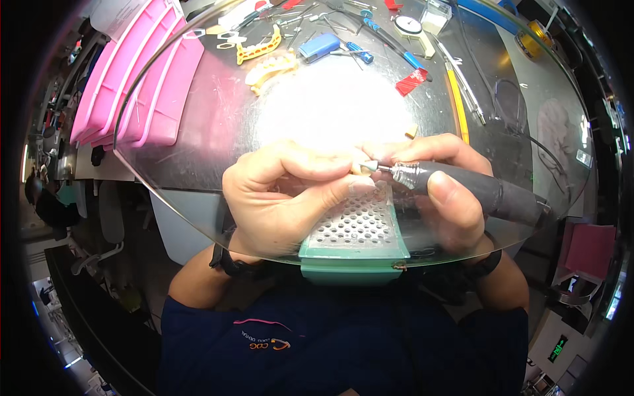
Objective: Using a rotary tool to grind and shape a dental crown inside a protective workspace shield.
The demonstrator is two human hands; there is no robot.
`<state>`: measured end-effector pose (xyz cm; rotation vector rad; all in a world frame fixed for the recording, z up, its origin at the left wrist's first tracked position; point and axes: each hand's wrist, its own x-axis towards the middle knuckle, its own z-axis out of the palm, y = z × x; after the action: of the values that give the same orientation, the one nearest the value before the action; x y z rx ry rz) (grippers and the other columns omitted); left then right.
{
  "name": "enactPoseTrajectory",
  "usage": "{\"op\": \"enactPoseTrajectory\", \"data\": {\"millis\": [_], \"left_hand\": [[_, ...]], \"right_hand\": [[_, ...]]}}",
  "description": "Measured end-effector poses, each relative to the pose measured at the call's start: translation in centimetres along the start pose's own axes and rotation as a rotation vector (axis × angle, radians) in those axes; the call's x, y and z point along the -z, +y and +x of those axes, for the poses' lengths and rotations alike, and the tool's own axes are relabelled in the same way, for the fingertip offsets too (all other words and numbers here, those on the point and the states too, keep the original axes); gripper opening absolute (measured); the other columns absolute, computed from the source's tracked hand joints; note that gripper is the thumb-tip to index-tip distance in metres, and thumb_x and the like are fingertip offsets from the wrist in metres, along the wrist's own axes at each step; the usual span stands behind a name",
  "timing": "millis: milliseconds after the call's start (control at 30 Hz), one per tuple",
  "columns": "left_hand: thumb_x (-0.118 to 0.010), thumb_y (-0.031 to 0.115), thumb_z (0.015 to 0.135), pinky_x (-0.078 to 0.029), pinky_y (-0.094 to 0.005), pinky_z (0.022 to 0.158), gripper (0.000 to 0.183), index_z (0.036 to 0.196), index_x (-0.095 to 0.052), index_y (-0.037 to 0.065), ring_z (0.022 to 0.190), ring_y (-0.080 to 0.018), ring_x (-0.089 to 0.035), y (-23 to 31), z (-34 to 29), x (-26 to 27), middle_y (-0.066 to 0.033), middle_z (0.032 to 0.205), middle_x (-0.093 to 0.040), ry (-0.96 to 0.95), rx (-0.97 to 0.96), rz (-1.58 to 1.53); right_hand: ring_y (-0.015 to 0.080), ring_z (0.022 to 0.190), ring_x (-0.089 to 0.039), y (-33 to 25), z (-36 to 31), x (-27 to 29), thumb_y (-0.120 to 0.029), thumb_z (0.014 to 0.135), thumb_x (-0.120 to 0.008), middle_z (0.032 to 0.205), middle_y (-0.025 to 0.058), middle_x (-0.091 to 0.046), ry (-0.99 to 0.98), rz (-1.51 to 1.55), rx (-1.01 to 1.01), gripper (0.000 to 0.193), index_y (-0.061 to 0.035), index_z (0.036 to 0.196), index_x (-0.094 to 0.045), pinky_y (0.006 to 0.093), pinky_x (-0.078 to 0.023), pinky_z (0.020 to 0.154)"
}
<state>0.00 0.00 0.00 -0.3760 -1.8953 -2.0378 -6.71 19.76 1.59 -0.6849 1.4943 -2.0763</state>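
Note:
Between thumb and index finger, my left hand (274, 198) pinches a small cream tooth-shaped piece (360, 168), partly covered by the fingertips. My right hand (459, 204) is wrapped round a dark rotary handpiece (502, 195), whose tip points left. A pale grey-green conical grinding bit (372, 165) at that tip sits against or very close to the cream piece; I cannot tell whether they touch. Both hands meet above a perforated metal plate (356, 228) in a green drawer-like frame (353, 253). Dark bands circle both wrists.
A clear curved pane (191, 173) spans the view over the hands. Stacked pink trays (168, 99) stand at left. Farther back lie a yellow arch-shaped piece (264, 49), a cream dental model (271, 71), a blue block (319, 47), a dial gauge (408, 25) and a yellow pencil (457, 105).

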Motion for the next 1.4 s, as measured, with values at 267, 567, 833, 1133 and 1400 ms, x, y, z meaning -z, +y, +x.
{"op": "enactPoseTrajectory", "data": {"millis": [267, 567, 833, 1133, 1400], "left_hand": [[-0.068, -0.011, 0.08, -0.058, -0.0302, 0.064, 0.019, 0.089, -0.056, 0.001, 0.088, -0.0228, -0.068, 0.01, 0.11, -0.3, -0.0224, 0.097, -0.066, 0.028, -0.012, -0.015], [-0.067, -0.012, 0.08, -0.057, -0.0314, 0.069, 0.019, 0.088, -0.056, 0.001, 0.087, -0.022, -0.068, 0.04, 0.26, -0.17, -0.0216, 0.096, -0.066, 0.018, -0.034, -0.016], [-0.067, -0.012, 0.079, -0.057, -0.0324, 0.072, 0.018, 0.087, -0.055, 0.0, 0.087, -0.0225, -0.068, 0.08, 0.29, -0.28, -0.0223, 0.098, -0.065, 0.032, -0.018, -0.041], [-0.066, -0.014, 0.078, -0.056, -0.034, 0.079, 0.019, 0.086, -0.056, 0.0, 0.091, -0.0231, -0.067, -0.09, 0.44, -0.14, -0.0217, 0.099, -0.064, 0.011, -0.05, -0.035], [-0.066, -0.015, 0.078, -0.056, -0.0347, 0.08, 0.019, 0.085, -0.056, 0.0, 0.092, -0.0234, -0.067, -0.08, 0.42, 0.12, -0.0218, 0.102, -0.064, -0.009, -0.054, -0.01]], "right_hand": [[0.0181, 0.099, -0.06, 0.28, 0.12, -0.12, -0.017, 0.087, -0.054, 0.106, 0.0147, -0.065, 0.043, 0.074, 0.031, 0.03, 0.0032, 0.108, -0.059, 0.0333, -0.046, 0.09], [0.0183, 0.101, -0.06, 0.15, 0.04, -0.29, -0.016, 0.087, -0.053, 0.108, 0.0151, -0.065, -0.005, 0.031, 0.061, 0.029, 0.0028, 0.108, -0.059, 0.0338, -0.046, 0.091], [0.0176, 0.099, -0.06, 0.2, 0.21, -0.34, -0.015, 0.086, -0.053, 0.107, 0.0144, -0.065, 0.009, 0.001, 0.06, 0.029, 0.0028, 0.108, -0.059, 0.0323, -0.046, 0.089], [0.0173, 0.099, -0.06, 0.38, 0.14, -0.3, -0.015, 0.086, -0.055, 0.106, 0.0139, -0.065, 0.021, 0.048, 0.052, 0.029, 0.0031, 0.107, -0.059, 0.0331, -0.047, 0.089], [0.0173, 0.099, -0.06, 0.12, 0.19, -0.53, -0.016, 0.086, -0.055, 0.106, 0.0139, -0.065, 0.032, 0.056, 0.023, 0.029, 0.0029, 0.108, -0.059, 0.0328, -0.047, 0.089]]}}
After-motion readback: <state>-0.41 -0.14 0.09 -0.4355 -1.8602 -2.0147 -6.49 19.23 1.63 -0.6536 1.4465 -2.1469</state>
